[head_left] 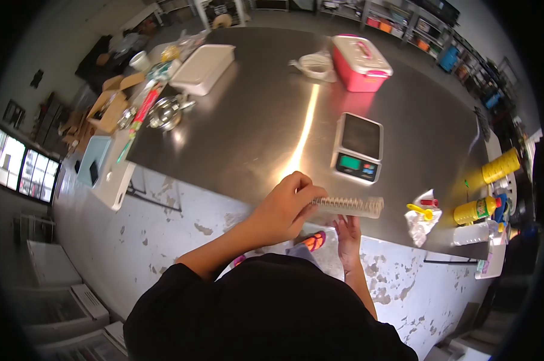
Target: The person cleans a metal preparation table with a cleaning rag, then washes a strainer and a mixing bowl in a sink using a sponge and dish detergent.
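My left hand (290, 204) is closed around the left end of a pale, see-through, tube-like thing (353, 207) with spring-like ridges along its upper side; its exact kind I cannot tell. It lies nearly level over the near edge of the dark metal table (242, 138). Below its right half is my right hand (348, 240), palm up, with fingers stretched and apart and fingertips right at its underside. Just beyond is a digital kitchen scale (360, 144) with a lit green display and nothing on its pan. Right of the tube-like thing lies a crumpled white wrapper (423, 225) with a yellow spoon (420, 210) on it.
A pink box with a white lid (359, 66) and a coiled white cord (316, 65) stand at the back. At left are a white lidded container (204, 68) and metal bowls (165, 113). A yellow bottle (473, 210) and clear bottle (471, 233) lie at right.
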Tool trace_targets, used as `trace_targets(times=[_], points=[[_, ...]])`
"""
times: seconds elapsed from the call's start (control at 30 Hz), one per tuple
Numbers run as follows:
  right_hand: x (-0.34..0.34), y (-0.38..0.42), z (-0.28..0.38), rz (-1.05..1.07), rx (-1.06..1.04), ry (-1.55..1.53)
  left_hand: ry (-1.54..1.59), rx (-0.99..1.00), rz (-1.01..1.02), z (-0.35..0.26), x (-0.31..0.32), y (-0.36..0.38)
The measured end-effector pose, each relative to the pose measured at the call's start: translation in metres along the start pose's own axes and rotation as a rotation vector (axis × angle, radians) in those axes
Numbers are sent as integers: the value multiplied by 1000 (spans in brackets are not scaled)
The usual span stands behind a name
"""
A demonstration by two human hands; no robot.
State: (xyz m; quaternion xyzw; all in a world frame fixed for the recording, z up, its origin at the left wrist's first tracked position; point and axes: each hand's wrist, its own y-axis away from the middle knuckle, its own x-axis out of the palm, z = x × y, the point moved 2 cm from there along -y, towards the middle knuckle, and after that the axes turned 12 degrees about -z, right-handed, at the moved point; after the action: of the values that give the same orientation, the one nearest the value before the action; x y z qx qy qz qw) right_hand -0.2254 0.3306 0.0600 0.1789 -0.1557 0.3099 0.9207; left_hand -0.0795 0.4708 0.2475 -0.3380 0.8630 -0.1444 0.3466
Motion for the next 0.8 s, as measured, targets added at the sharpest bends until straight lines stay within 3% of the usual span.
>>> trace_targets(times=[0.07,0.2,0.27,0.33,0.37,0.4,0.43,0.47,0.53,0.6,0.7,0.73,0.8], points=[[35,30,-29,48,-29,38,47,-79,-135,8,-44,45],[101,86,-87,81,-141,25,40,-219,-139,42,-121,152],[124,115,-121,95,-11,-52,47,-369,-201,49,-148,209],[145,140,-144,128,50,-80,260,-698,-326,78,-168,266],[152,147,-157,168,173,-47,257,-706,-343,92,-174,295],[162,153,-169,208,289,-15,362,-846,-450,108,-178,327],[171,159,-179,227,273,149,474,-984,-556,122,-183,352],[179,165,-186,233,278,158,478,-990,-566,128,-192,370],[189,168,-208,307,500,481,605,-1271,-675,138,-199,410],[199,169,-223,342,606,593,681,-1272,-728,145,-205,441],[215,178,-236,255,872,496,916,-1294,-744,144,-211,466],[218,176,-243,263,873,509,1065,-1335,-854,142,-210,467],[224,172,-259,242,1042,251,1221,-1369,-973,145,-207,478]])
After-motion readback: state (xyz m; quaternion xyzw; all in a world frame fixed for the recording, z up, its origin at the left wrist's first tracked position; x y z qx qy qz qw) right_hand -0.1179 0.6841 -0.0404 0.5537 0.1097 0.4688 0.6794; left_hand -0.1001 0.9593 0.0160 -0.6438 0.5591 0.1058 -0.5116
